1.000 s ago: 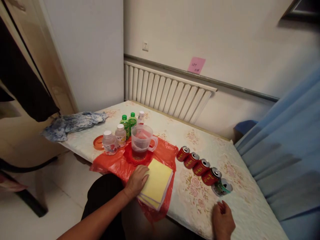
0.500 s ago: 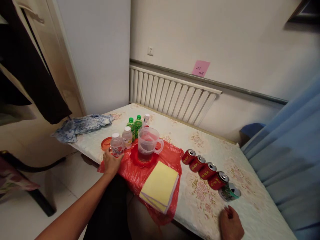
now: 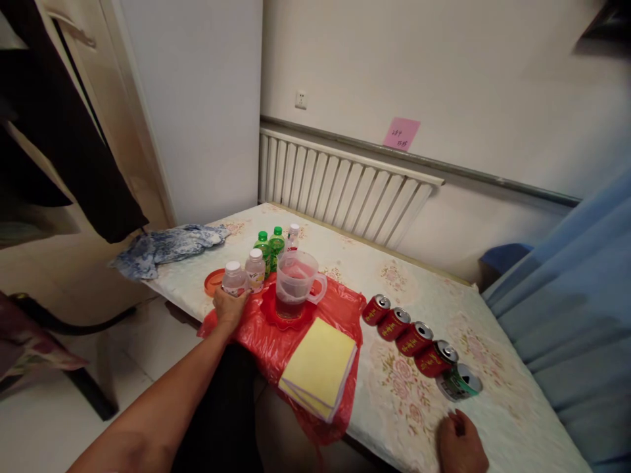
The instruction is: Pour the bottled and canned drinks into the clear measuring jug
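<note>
My left hand (image 3: 231,309) is wrapped round the lower part of a clear white-capped bottle (image 3: 234,278) at the table's left front. A second white-capped bottle (image 3: 255,270) stands just behind it. To their right, a clear pitcher (image 3: 294,289) with dark red liquid at its base sits on a red scalloped dish (image 3: 270,314), over a red plastic bag (image 3: 256,343). A folded yellow cloth (image 3: 323,361) lies in front. My right hand (image 3: 461,441) rests at the front edge, fingers curled, near a green can (image 3: 459,383); whether it holds anything is hidden.
Two green-capped bottles (image 3: 277,243) and another white-capped bottle (image 3: 292,238) stand behind the pitcher. Several red cans (image 3: 415,339) form a row at the right. An orange lid (image 3: 213,282) and a blue patterned cloth (image 3: 172,248) lie at the left. A blue curtain (image 3: 582,309) hangs at the right.
The view has shifted slightly, moving everything a little to the right in the picture. My left hand sits slightly higher over the bottle's label. The objects keep their arrangement.
</note>
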The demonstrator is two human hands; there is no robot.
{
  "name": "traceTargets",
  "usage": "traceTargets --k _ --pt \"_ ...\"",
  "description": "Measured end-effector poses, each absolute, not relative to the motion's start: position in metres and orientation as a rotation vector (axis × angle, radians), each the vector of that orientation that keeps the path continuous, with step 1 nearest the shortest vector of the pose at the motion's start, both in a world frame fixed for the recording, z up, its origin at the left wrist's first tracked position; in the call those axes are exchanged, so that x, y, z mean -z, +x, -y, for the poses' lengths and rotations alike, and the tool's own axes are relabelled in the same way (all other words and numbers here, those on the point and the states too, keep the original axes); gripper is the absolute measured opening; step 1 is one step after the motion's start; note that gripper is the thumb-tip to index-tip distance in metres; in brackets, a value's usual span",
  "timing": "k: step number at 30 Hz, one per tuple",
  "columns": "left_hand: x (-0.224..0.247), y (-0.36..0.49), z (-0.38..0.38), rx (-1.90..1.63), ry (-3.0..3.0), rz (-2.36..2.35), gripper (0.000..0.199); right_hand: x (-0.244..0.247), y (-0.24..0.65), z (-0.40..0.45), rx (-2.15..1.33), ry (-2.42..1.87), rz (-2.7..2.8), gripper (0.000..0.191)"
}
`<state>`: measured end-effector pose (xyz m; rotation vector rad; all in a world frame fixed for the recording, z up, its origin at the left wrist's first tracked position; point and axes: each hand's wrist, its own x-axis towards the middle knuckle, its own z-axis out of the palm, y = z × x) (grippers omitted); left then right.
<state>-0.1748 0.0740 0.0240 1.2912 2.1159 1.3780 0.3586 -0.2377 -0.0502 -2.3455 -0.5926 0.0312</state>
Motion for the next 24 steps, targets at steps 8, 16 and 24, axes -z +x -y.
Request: traceTargets --k 8,16,24 --pt "-0.025 -0.174 -0.077 -1.333 1.2 -2.199 0.068 0.049 0.361 0.24 -0.025 -2.41 0.627 0.048" --pt "-0.031 -0.176 -0.07 -1.33 1.18 -2.21 0.066 0.048 0.359 0.241 -0.015 -2.42 0.635 0.048" --pt "-0.041 -0.178 -0.051 -1.342 1.232 -2.155 0.064 0.047 0.359 0.241 -0.054 -2.4 0.624 0.047"
